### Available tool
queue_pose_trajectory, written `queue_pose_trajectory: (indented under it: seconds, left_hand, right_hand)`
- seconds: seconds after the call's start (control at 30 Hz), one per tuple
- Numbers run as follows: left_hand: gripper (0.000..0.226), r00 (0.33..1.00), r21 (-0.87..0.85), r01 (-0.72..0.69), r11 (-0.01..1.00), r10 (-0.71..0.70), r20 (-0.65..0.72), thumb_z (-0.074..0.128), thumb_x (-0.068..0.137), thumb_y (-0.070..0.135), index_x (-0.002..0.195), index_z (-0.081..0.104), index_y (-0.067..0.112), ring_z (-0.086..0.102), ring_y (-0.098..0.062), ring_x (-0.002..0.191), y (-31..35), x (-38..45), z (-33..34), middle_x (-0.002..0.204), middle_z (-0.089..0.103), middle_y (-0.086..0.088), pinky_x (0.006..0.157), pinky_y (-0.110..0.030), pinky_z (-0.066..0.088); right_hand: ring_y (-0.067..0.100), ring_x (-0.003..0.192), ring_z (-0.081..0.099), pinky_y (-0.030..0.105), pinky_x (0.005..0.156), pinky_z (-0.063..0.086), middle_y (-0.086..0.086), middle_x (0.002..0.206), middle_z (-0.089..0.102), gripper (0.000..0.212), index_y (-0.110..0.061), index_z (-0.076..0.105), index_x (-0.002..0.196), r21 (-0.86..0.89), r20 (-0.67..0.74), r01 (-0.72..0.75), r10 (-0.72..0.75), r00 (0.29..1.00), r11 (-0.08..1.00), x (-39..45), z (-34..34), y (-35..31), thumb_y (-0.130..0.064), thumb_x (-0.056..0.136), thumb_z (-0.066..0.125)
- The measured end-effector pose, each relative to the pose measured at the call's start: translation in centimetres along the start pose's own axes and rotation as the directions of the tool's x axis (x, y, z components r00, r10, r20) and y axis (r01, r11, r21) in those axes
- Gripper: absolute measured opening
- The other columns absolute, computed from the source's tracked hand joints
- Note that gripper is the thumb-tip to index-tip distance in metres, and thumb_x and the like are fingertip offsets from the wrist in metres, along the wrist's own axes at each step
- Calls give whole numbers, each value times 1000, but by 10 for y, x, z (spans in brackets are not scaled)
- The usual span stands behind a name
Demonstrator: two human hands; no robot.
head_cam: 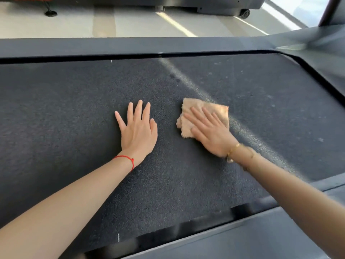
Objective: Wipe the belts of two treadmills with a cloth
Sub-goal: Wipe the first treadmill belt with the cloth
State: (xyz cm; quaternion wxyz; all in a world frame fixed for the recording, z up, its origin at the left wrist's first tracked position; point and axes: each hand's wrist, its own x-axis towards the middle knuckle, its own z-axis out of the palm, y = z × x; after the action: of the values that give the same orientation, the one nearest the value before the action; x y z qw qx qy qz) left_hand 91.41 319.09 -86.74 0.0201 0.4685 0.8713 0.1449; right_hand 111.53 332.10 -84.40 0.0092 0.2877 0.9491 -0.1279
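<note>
Pale gym floor (130, 25) runs behind the near treadmill, striped with sunlight; on it, beyond the treadmill belt, stands the dark base of a second machine (205, 4) with a small wheel (245, 13), and a black foot (50, 13) of other equipment toward the far left. Treadmill belt (74, 113): dark, grainy, fills most of the view, crossed by a pale diagonal band of light right of its centre, with faint light specks on its right part. Side rails: far rail (93, 46) along the belt's far edge, near rail (242, 236) along its near edge, both dark grey. Cloth (203, 107): peach-beige, fluffy, folded roughly square, lying flat on the belt just right of centre, beside the light band. Right hand (209, 131): on top of the cloth, fingers straight and slightly spread, pressing it to the belt; grip flat, not curled round anything; gold bracelet (233, 150) at the wrist, somewhat blurred. Left hand (138, 129): palm down on bare belt just left of the cloth, apart from it, fingers straight and spread, holding nothing; red string bracelet (128, 159) at the wrist. Both forearms bare.
</note>
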Motion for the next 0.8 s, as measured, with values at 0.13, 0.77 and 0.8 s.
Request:
queue_pose_trajectory:
  seconds: [0.13, 0.77, 0.8]
  left_hand:
    - [56, 1000, 32, 14, 999, -14, -15, 23, 103, 36, 158, 17, 23, 6, -23, 153, 2, 0, 2, 165, 15, 0, 120, -63, 3]
    - [60, 999, 109, 50, 993, -50, 0, 13, 99, 38, 157, 21, 24, 9, -20, 153, 6, 2, 0, 164, 19, 3, 120, -61, 11]
    - [61, 999, 111, 52, 992, -52, -1, 11, 98, 39, 157, 21, 24, 9, -20, 153, 7, 2, 0, 164, 19, 3, 120, -61, 11]
  right_hand:
    - [26, 152, -8, 43, 121, -9, -8, 165, -4, 50, -39, 9, 156, 12, -4, -150, 150, 989, 989, 98, -17, 27, -43, 106, 17]
    - [25, 152, -8, 42, 121, -9, -6, 166, -2, 53, -37, 6, 157, -22, -12, -118, 118, 993, 993, 236, -30, 55, -45, 105, 14]
    - [26, 152, -7, 42, 121, -9, -7, 166, -1, 53, -36, 6, 157, -15, -17, -103, 103, 995, 995, 245, -29, 43, -44, 105, 14]
